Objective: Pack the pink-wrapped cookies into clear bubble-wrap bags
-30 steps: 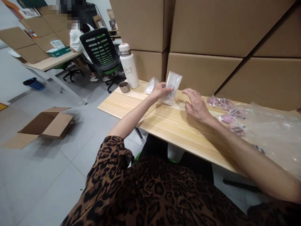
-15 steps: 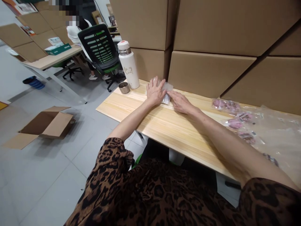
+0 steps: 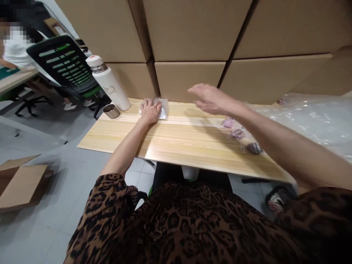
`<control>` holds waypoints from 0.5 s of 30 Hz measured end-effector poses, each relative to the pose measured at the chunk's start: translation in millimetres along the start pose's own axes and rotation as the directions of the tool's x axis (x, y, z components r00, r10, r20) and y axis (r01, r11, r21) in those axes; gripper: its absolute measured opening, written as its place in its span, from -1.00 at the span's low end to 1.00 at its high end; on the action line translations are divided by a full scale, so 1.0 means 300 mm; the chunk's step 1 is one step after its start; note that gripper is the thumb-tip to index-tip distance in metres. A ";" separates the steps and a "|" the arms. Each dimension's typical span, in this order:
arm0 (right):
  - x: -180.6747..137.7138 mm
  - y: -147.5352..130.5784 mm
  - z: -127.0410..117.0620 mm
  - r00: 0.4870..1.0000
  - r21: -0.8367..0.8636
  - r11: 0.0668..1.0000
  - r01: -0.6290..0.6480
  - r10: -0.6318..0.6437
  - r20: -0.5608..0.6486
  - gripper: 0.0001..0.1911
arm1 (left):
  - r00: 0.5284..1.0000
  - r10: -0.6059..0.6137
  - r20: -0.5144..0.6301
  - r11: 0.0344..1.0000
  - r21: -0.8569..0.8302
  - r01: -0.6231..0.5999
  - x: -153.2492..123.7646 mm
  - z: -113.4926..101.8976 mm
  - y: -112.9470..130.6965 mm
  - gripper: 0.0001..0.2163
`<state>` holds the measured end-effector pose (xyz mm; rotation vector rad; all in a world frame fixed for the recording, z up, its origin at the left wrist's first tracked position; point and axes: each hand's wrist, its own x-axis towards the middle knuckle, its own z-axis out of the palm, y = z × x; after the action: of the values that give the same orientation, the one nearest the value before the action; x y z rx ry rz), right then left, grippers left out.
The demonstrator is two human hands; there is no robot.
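My left hand lies flat, fingers stretched, on a small pile of clear plastic bags at the back of the wooden table, close to the cardboard boxes. My right hand hovers above the table's middle with fingers extended and nothing in it, apart from the bags. To its right lie several small pink items in clear wrappers.
A white flask and a small metal cup stand at the table's back left. Stacked cardboard boxes wall the far side. A large clear plastic sheet covers the right. A person sits by a green-black chair; an open box lies on the floor.
The bag that my left hand held up has been laid on the pile and pressed flat. My right hand has lifted off the pile and swung right. The camera has turned right.
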<state>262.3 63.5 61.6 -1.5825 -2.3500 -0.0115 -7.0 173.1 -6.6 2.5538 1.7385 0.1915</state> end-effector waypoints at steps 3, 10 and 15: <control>-0.243 0.103 -0.175 0.972 -0.030 0.972 -0.233 0.233 0.009 -0.41 | 1.000 -0.013 0.020 1.000 -0.009 0.013 0.005 -0.009 0.004 -0.40; -0.799 0.191 -0.200 0.868 -0.019 0.870 -0.493 0.490 -0.078 -0.34 | 0.994 -0.051 -0.093 0.996 -0.080 0.043 0.009 -0.068 0.041 -0.42; -1.062 0.085 -0.138 0.904 -0.066 0.905 -0.419 0.410 -0.116 -0.07 | 0.994 0.002 -0.105 0.998 -0.064 -0.009 0.008 -0.049 0.057 -0.44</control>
<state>405.1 -221.6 15.3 -2.0471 -1.9177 -0.1009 7.8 168.7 9.8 2.5465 1.7295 0.3821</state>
